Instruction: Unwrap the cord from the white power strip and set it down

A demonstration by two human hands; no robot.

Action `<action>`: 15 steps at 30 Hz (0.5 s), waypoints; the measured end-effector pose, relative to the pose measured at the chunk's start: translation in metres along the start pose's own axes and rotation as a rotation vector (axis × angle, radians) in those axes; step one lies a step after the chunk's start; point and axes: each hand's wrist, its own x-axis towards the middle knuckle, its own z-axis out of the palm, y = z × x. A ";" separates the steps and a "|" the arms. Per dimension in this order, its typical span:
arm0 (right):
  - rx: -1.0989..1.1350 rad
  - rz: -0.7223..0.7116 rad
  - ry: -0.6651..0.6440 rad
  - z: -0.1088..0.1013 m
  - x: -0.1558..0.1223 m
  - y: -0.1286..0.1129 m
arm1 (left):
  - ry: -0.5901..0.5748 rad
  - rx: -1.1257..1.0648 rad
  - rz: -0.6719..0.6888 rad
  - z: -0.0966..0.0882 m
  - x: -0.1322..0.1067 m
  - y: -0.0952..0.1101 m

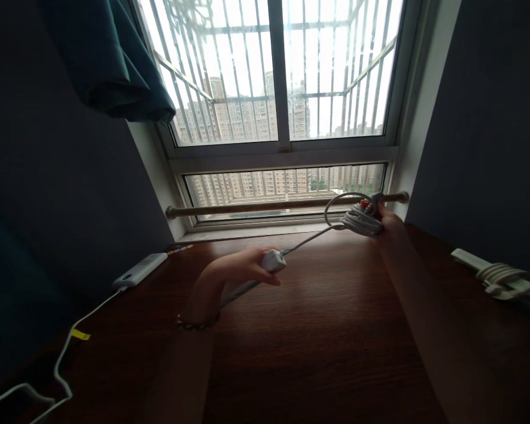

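My left hand is closed around a small white plug block over the middle of the dark wooden desk. A grey cable runs from the block to the far right. There my right hand grips a coiled bundle of white cable, with one loop standing up against the window rail. A bracelet sits on my left wrist.
A white power bank lies at the desk's left edge with a white wire trailing toward me. A white power strip with a coiled cord lies at the right. A wooden rail crosses the barred window; a dark curtain hangs upper left.
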 end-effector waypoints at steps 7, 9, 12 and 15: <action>-0.217 0.102 -0.421 -0.011 -0.002 0.004 | 0.132 0.103 -0.087 -0.013 -0.011 -0.015; -0.295 0.199 -0.575 -0.012 -0.009 -0.001 | 0.250 0.177 -0.126 -0.018 -0.015 -0.019; -0.418 0.357 -0.805 -0.009 -0.023 -0.007 | 0.466 0.333 -0.142 -0.025 -0.019 -0.021; -0.531 0.463 -0.995 0.003 -0.038 -0.005 | 0.742 0.458 -0.147 -0.026 -0.019 -0.015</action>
